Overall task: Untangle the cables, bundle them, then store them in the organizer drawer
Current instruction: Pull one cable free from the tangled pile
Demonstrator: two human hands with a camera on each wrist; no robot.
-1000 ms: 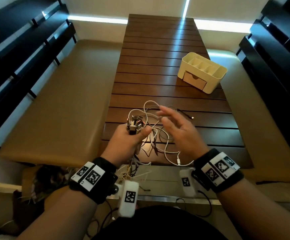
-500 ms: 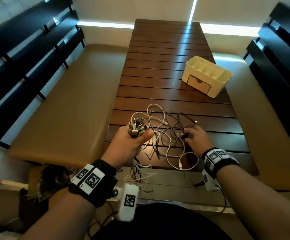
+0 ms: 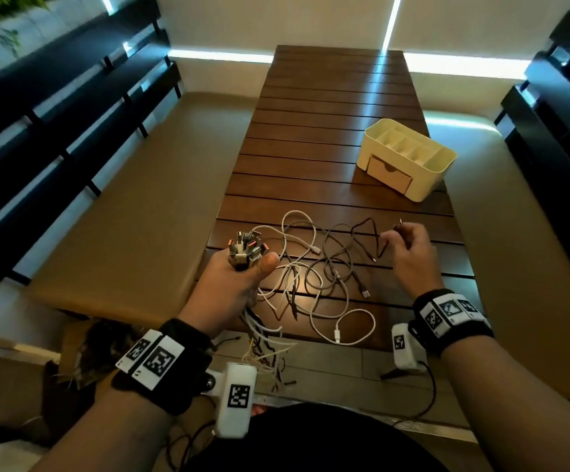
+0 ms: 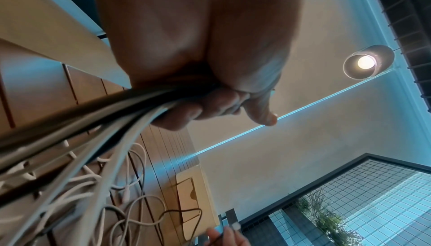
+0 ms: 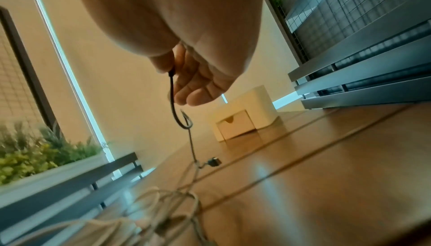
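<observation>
Hands apart | L hand (image 3: 232, 287) fists plug bunch (image 3: 247, 248) | R hand (image 3: 413, 253) pinches dark cable (image 5: 173, 100) end

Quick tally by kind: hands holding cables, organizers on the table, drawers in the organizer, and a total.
Hands holding cables: 2 (left hand, right hand)
Organizer: 1
Drawer: 1
Total: 4
The cables themselves are too tangled to count.

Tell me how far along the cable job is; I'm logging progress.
Early. Done: the left hand grips many plug ends gathered in one cluster. In hand: the right hand pinches one dark cable, lifting it from the tangle on the table. Left: the loops are tangled, nothing is bundled, and the organizer's drawer is shut.
</observation>
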